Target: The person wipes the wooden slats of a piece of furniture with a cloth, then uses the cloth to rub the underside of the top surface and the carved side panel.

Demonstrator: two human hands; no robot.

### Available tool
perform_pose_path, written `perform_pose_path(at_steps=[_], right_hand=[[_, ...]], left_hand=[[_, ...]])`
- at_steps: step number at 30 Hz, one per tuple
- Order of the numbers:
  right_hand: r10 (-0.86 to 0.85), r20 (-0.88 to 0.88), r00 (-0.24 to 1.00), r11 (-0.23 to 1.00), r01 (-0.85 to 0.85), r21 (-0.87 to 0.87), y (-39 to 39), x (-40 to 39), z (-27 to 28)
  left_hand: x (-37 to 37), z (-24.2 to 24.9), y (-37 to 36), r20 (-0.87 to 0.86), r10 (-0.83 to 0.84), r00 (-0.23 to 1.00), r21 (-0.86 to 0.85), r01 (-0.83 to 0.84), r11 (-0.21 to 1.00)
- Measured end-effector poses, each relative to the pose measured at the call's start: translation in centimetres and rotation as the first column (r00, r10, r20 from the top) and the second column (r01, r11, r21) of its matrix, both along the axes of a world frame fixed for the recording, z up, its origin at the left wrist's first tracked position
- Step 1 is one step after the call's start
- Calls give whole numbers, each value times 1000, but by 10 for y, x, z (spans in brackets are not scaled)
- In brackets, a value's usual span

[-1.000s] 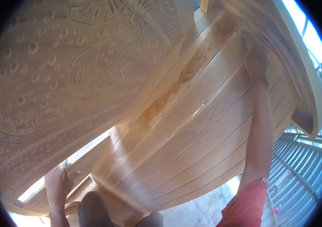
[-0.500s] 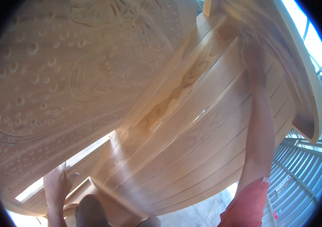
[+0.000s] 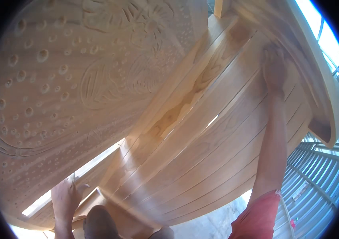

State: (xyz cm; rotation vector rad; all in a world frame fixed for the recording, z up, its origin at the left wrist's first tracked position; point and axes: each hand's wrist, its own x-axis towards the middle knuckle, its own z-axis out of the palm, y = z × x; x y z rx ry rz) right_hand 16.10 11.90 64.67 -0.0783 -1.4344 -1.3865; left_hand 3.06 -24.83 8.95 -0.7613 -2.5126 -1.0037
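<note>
A large wooden bench with a slatted seat (image 3: 185,167) and a carved panel (image 3: 117,71) takes up most of the view. My left hand (image 3: 65,195) is wrapped round a wooden rail (image 3: 97,175) at the lower left, beside the bright gap under the carved panel; its thumb points right. At the upper right, my right hand (image 3: 274,69) lies against the far end of the slats, near the curved armrest (image 3: 312,79). Its fingers are dim and blurred, so whether anything is under them does not show.
My knees (image 3: 99,223) are at the bottom edge. Below the seat is a grey floor (image 3: 209,221). Ribbed metal sheeting (image 3: 316,179) stands to the right, and a short wooden post (image 3: 218,8) is at the top.
My right hand has moved slightly down and right along the slats. My left hand keeps its place on the rail, while the whole view has shifted a little.
</note>
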Motion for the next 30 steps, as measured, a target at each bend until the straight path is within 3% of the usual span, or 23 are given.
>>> perform_pose_path(at_steps=[2,4,5,8,10,11,13,16,20,22,26,28,29,30], right_hand=[[14,-15,1000,995,-12,100,0,-6,11],[-174,32,984,976,177,-126,-24,-19,11],[-182,31,983,973,184,-141,-19,-7,6],[-40,23,999,999,40,9,-3,18,-6],[111,86,990,965,-128,228,-4,5,-4],[107,83,991,965,-124,231,-3,1,4],[-107,141,984,992,96,81,-26,-16,7],[-66,66,996,996,70,-64,-23,17,-8],[35,120,992,991,-50,124,-1,14,10],[-249,26,968,968,249,-9,-25,-18,7],[-343,28,939,932,344,-111,-31,-16,9],[55,8,998,996,-56,74,-4,-4,13],[67,14,998,994,-67,81,-2,-12,18],[76,55,996,974,-86,211,-8,-21,16]], left_hand=[[2,2,3,36,-20,999,2,20,1000],[2,3,1,-42,1,999,9,0,1000],[2,7,0,-46,-8,999,-6,7,1000],[1,11,-4,8,-18,1000,-65,18,998],[1,7,-2,-17,-44,999,-9,44,999],[2,7,-2,-20,-48,999,-6,48,999],[4,9,-1,-4,-32,999,25,32,999],[1,9,-2,-8,-35,999,-36,34,999],[2,11,0,53,-35,998,-37,37,999],[4,10,3,35,17,999,-11,-17,1000],[3,12,0,7,6,1000,-59,-6,998],[3,15,1,50,5,999,-73,-1,997],[4,15,0,88,2,996,-87,5,996],[4,12,-1,90,8,996,-84,-1,996]])
